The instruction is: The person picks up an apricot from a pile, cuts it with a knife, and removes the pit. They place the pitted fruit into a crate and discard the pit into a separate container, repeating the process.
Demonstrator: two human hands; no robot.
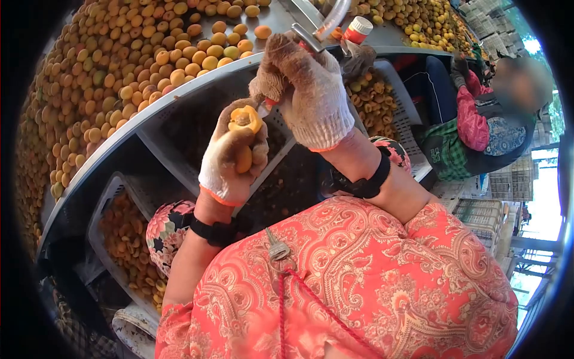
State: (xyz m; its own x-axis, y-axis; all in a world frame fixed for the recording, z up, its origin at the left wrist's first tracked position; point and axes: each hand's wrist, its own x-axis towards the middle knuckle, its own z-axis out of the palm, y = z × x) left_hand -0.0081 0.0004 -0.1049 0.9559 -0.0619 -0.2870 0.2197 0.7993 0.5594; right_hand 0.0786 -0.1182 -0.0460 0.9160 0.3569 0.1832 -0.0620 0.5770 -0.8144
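Observation:
My left hand (235, 149), in a soiled white work glove, is wrapped round a cut-open apricot (245, 119) whose stone shows in the orange flesh. A second piece of fruit (244, 160) lies in the same palm. Just above and to the right, my right hand (308, 90), gloved too, is closed on a small tool with a red part (270, 102) near the fruit. Most of the tool is hidden by the fingers. Both hands are over a grey crate (203, 128) below the metal table edge.
Whole apricots (119, 66) cover the curved metal table (137, 112). A red jar with a white lid (357, 30) stands beside a metal pipe (308, 37). Crates of cut fruit (134, 239) (373, 102) flank my knees. A co-worker (478, 119) sits at the right.

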